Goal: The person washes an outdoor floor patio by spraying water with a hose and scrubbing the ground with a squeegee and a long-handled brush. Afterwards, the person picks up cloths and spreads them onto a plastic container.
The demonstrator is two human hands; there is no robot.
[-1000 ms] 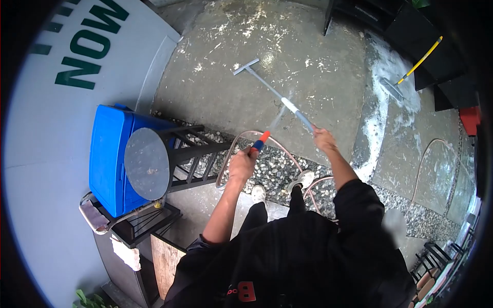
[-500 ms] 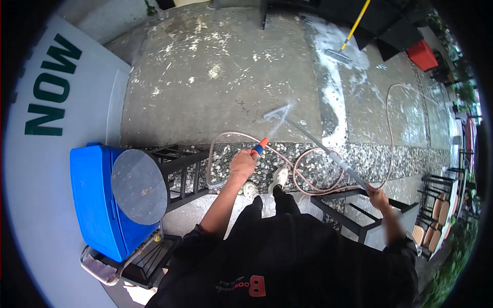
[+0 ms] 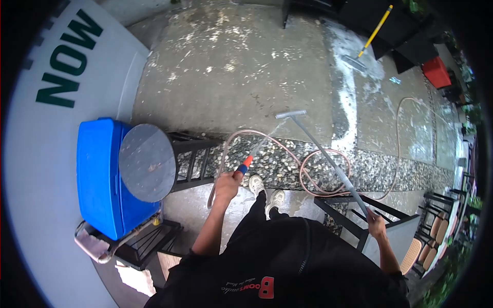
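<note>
My left hand [image 3: 227, 188] is closed around an orange and blue hose nozzle [image 3: 245, 166], and a thin spray of water leaves its tip toward the floor. The pinkish hose [image 3: 235, 134] loops over the pebble strip and coils near my feet. In my right hand [image 3: 376, 225] is the grey pole of a floor squeegee [image 3: 291, 114], slanting away from me. Its wide head lies on the wet concrete floor [image 3: 231, 92], just beyond the pebbles.
A blue bin [image 3: 100, 179] and a round-topped stool [image 3: 148, 163] stand at left beside the white wall [image 3: 46, 154]. A yellow-handled brush [image 3: 354, 62] rests on foamy concrete at upper right. Near it is a red box [image 3: 436, 72]. A dark-framed chair [image 3: 341, 220] is by my right arm.
The nozzle has come back toward me and left, still spraying. The squeegee head has turned more crosswise. My feet have stepped back off the pebbles, and the view has shifted.
</note>
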